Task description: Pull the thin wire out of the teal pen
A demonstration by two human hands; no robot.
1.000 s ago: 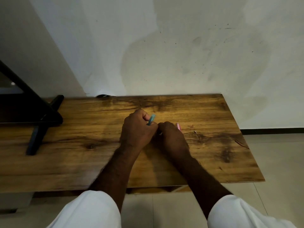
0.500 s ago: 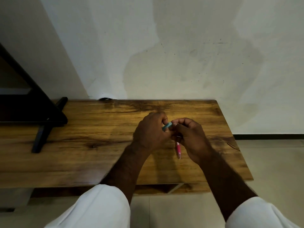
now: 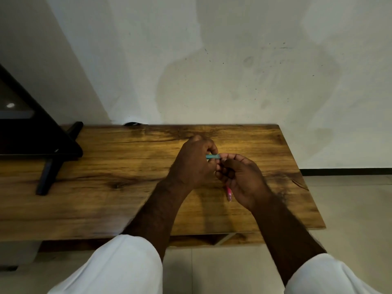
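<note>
My left hand (image 3: 192, 164) grips a thin teal pen (image 3: 212, 156) that lies level, its end poking out toward the right. My right hand (image 3: 241, 179) meets it there, fingertips pinching the teal pen's end. A pink pen (image 3: 228, 193) sticks out below my right palm, held in that same hand and pointing down at the wooden table (image 3: 118, 187). Both hands hover just above the table's middle right. Most of each pen is hidden by fingers.
A black stand with slanted legs (image 3: 48, 170) sits on the table's left part, under a dark screen (image 3: 23, 132). A stained white wall rises behind. The table's right edge (image 3: 305, 183) drops to a tiled floor. White sleeves fill the bottom.
Both hands rose off the table and came nearer to me. The teal pen turned from upright to level, and the pink pen now hangs below my right hand.
</note>
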